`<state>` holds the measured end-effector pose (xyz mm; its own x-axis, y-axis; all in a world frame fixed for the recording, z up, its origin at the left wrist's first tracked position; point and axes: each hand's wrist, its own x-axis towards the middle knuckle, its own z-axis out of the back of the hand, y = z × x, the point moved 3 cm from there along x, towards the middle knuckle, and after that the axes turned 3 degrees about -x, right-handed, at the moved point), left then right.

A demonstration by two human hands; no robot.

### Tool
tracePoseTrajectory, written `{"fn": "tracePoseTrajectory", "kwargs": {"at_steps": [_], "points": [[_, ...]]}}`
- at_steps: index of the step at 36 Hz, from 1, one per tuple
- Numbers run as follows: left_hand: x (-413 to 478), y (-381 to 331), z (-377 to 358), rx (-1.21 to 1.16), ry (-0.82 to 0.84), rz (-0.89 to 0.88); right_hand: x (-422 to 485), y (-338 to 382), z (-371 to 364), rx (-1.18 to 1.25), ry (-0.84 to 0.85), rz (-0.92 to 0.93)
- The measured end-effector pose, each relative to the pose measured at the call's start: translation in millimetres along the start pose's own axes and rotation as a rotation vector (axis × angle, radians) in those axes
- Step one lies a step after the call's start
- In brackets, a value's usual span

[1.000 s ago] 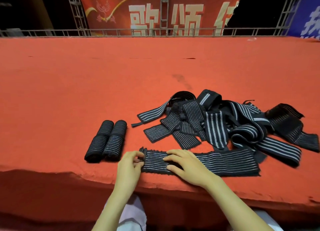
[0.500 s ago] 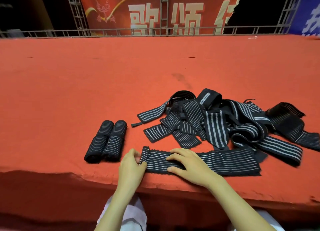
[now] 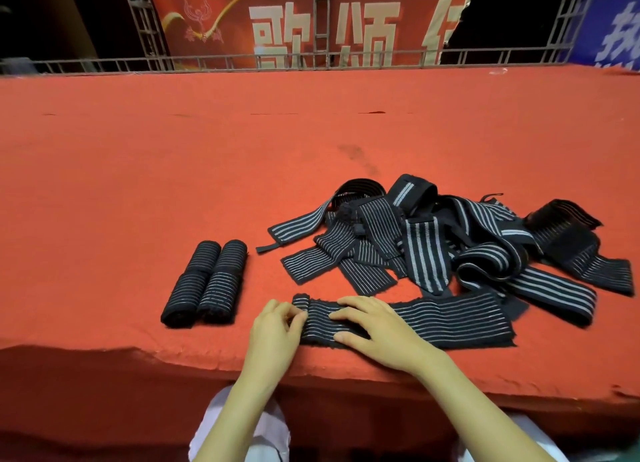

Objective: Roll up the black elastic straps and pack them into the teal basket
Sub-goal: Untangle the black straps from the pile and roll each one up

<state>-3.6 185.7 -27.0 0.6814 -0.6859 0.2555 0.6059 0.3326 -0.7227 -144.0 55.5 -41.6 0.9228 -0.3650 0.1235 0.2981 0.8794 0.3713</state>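
Early going. Two finished rolls (image 3: 204,281) parked side by side, touching, on the table (image 3: 173,171) near its front edge. Third strap (image 3: 443,319) laid flat along that edge, with only a first small turn at its left end. Left hand (image 3: 273,330) pinching that curl with bent fingers; right hand (image 3: 377,330) spread, pressing the strap flat just beside it. Pile (image 3: 433,243) of loose straps behind, tangled, count unclear, none rolled. Basket not in view; nothing visibly packed. Left to do, by judgement: finish this roll, work through the pile, pack everything.
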Motion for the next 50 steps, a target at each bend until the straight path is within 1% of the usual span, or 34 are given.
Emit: {"fn": "tracePoseTrajectory", "kwargs": {"at_steps": [4,7,9,12,15,17,21,26,31,34,36,39,41,43,45,48,50], "points": [[3.3,6.3,1.1,-0.036,0.135,0.011,2.0,1.5,-1.0,-0.006,-0.018,0.018],[3.9,11.7,3.2,-0.084,0.181,0.046,5.9,7.4,0.1,-0.033,-0.08,0.087],[5.0,13.8,3.7,-0.104,0.172,0.077,8.7,14.1,-1.8,-0.023,-0.103,0.144],[6.8,13.4,1.8,-0.116,0.154,0.113,11.2,19.3,-11.0,-0.037,-0.082,0.179],[6.0,13.1,-3.5,-0.118,0.138,0.145,10.5,16.0,-13.5,-0.039,-0.061,0.125],[4.2,12.3,-6.4,-0.121,0.076,0.142,9.6,10.9,-10.2,-0.045,-0.062,0.092],[-1.1,4.4,-12.9,-0.141,-0.045,0.098,3.3,-3.5,-0.5,-0.054,-0.045,0.022],[-6.3,-9.8,-25.8,-0.079,-0.091,-0.011,-7.2,-15.0,7.3,-0.052,-0.103,0.022],[-6.8,-16.9,-34.0,-0.068,-0.057,-0.143,-11.3,-22.0,5.2,-0.029,-0.105,-0.005],[-7.1,-20.2,-37.5,-0.094,0.062,-0.199,-12.2,-22.9,3.6,-0.014,-0.124,-0.007],[-6.7,-20.6,-35.6,-0.135,0.129,-0.176,-12.2,-23.6,2.9,-0.002,-0.13,-0.011],[-3.0,-13.1,-30.8,-0.346,0.218,-0.011,-12.6,-23.4,2.7,-0.002,-0.13,-0.009],[0.3,-5.4,-28.8,-0.425,0.204,0.089,-13.3,-24.3,2.6,0.001,-0.129,-0.007],[2.0,-1.0,-30.0,-0.367,0.187,0.156,-13.5,-25.0,3.0,0.008,-0.124,-0.011],[3.1,-2.2,-33.1,-0.259,0.195,0.176,-13.5,-25.0,3.8,0.011,-0.117,-0.016],[4.1,-14.4,-33.8,-0.058,0.177,0.119,-13.8,-22.6,5.5,0.011,-0.104,-0.026],[3.6,-21.7,-33.5,0.009,0.161,0.086,-13.9,-20.2,6.6,0.015,-0.094,-0.035]]}}
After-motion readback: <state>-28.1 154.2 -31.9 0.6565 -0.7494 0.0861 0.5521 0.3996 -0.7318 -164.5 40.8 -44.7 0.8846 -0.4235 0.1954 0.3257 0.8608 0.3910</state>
